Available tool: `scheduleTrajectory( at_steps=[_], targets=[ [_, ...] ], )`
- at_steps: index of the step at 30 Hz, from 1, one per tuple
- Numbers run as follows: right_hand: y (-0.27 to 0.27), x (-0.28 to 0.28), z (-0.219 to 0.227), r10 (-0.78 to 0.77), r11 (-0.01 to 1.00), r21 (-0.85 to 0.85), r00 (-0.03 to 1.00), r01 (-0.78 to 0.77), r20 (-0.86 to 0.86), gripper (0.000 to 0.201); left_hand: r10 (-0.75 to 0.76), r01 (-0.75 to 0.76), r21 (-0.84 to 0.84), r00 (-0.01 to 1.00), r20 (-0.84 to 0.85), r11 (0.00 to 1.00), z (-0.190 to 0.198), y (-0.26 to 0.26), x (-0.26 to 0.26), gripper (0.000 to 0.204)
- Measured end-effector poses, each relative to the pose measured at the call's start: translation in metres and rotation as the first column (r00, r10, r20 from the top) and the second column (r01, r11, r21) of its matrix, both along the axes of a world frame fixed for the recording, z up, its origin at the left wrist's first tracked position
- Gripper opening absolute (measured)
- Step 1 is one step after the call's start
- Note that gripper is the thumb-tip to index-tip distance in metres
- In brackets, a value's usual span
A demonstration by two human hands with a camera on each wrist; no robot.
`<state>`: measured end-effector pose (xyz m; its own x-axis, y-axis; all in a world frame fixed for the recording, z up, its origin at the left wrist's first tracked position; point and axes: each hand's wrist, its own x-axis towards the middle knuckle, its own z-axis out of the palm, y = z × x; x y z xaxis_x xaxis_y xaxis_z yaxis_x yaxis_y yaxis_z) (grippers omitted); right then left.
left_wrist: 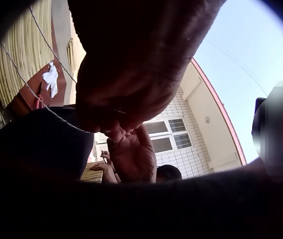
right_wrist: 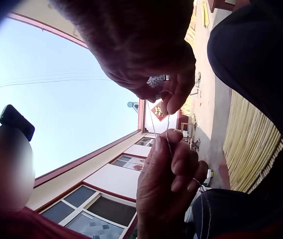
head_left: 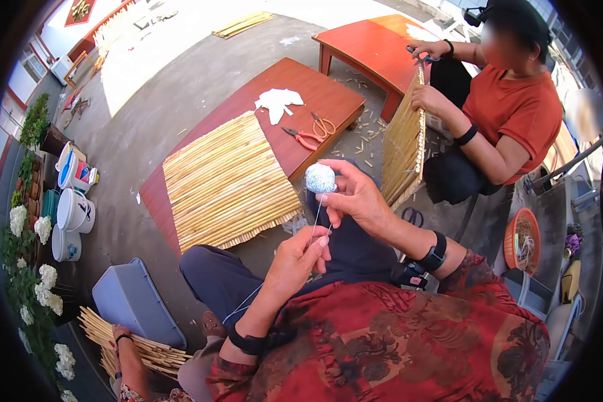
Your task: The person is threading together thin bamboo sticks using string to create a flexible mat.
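In the head view my right hand (head_left: 360, 199) holds a small pale blue-white ball of string (head_left: 320, 179) between thumb and fingers. Below it, my left hand (head_left: 293, 262) pinches the string (head_left: 319, 213) that runs down from the ball. More string (left_wrist: 57, 117) trails away from the left hand in the left wrist view. From the right wrist, the ball shows only partly, mostly hidden behind the right hand's fingers, with two strands reaching down to the left fingertips (right_wrist: 162, 144). Beyond the hands, a mat of straw-coloured stalks (head_left: 228, 184) lies on a low red table (head_left: 301, 87).
Orange-handled pliers (head_left: 301, 138), scissors (head_left: 323, 125) and a white cloth (head_left: 278, 104) lie on the table. At right, a person in orange (head_left: 516, 127) works scissors along another stalk mat (head_left: 402, 144). A grey bin (head_left: 137, 301), white buckets (head_left: 76, 211) and an orange basket (head_left: 521, 240) stand around.
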<state>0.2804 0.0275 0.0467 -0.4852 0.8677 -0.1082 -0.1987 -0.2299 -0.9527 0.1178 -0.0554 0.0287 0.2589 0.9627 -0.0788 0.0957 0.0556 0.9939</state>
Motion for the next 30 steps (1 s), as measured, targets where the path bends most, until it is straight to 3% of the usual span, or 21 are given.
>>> scheduleTrajectory(
  at_steps=[3, 5, 7, 9, 11, 13, 15, 18, 19, 21, 23, 25, 27, 28, 30],
  targets=[
    [-0.003, 0.011, -0.006, 0.043, 0.991, -0.121, 0.998, -0.047, -0.034, 0.049, 0.064, -0.052, -0.114, 0.993, 0.099, 0.992, 0.011, -0.002, -0.016, 0.019],
    [-0.006, 0.011, -0.016, 0.044, 0.924, -0.333, 0.915, -0.19, -0.4, 0.048, 0.056, -0.054, -0.094, 0.998, 0.022, 0.994, 0.016, -0.003, -0.016, 0.019],
    [-0.008, 0.01, -0.02, 0.045, 0.926, -0.307, 0.872, -0.219, -0.488, 0.051, -0.046, 0.081, 0.221, 0.986, -0.16, 0.972, 0.014, -0.009, -0.013, 0.018],
    [-0.006, 0.01, -0.017, -0.005, 0.91, -0.316, 0.754, -0.269, -0.657, 0.054, -0.053, 0.079, 0.167, 0.987, -0.153, 0.983, 0.021, -0.015, -0.015, 0.018],
    [-0.002, 0.015, -0.022, -0.06, 0.92, -0.337, 0.778, -0.199, -0.625, 0.054, -0.068, 0.084, 0.113, 0.988, -0.142, 0.99, 0.033, -0.024, -0.024, 0.019],
    [0.006, 0.025, -0.035, -0.139, 0.909, -0.396, 0.796, -0.134, -0.589, 0.051, 0.171, -0.171, -0.004, 0.984, -0.042, 0.985, 0.044, -0.034, -0.047, 0.02],
    [0.003, 0.03, -0.038, -0.159, 0.907, -0.412, 0.829, -0.092, -0.537, 0.046, 0.312, -0.318, 0.026, 0.941, 0.133, 0.948, 0.048, -0.041, -0.069, 0.019],
    [-0.005, 0.032, -0.044, -0.121, 0.855, -0.473, 0.804, -0.214, -0.582, 0.041, 0.439, -0.461, 0.158, 0.885, 0.151, 0.873, 0.066, -0.044, -0.073, 0.023],
    [-0.008, 0.031, -0.042, -0.096, 0.838, -0.479, 0.794, -0.26, -0.6, 0.04, 0.447, -0.467, 0.152, 0.882, 0.146, 0.871, 0.07, -0.044, -0.074, 0.023],
    [-0.012, 0.028, -0.045, -0.074, 0.814, -0.488, 0.777, -0.314, -0.625, 0.04, 0.41, -0.496, 0.222, 0.846, 0.341, 0.839, 0.081, -0.044, -0.083, 0.023],
    [-0.015, 0.027, -0.05, 0.035, 0.799, -0.5, 0.855, -0.335, -0.517, 0.041, 0.416, -0.537, 0.242, 0.811, 0.412, 0.808, 0.096, -0.043, -0.1, 0.02],
    [-0.022, 0.024, -0.049, 0.07, 0.783, -0.502, 0.855, -0.366, -0.514, 0.04, 0.423, -0.584, 0.256, 0.768, 0.48, 0.77, 0.104, -0.048, -0.118, 0.018],
    [-0.026, 0.023, -0.054, 0.18, 0.804, -0.422, 0.847, -0.42, -0.5, 0.039, 0.44, -0.672, 0.23, 0.667, 0.601, 0.704, 0.11, -0.052, -0.135, 0.018],
    [-0.027, 0.023, -0.055, 0.181, 0.75, -0.447, 0.801, -0.487, -0.57, 0.039, 0.465, -0.694, 0.248, 0.662, 0.588, 0.676, 0.109, -0.056, -0.141, 0.018],
    [-0.029, 0.022, -0.058, 0.172, 0.742, -0.437, 0.774, -0.509, -0.61, 0.039, 0.465, -0.719, 0.226, 0.623, 0.629, 0.657, 0.111, -0.061, -0.15, 0.018]
  ],
)
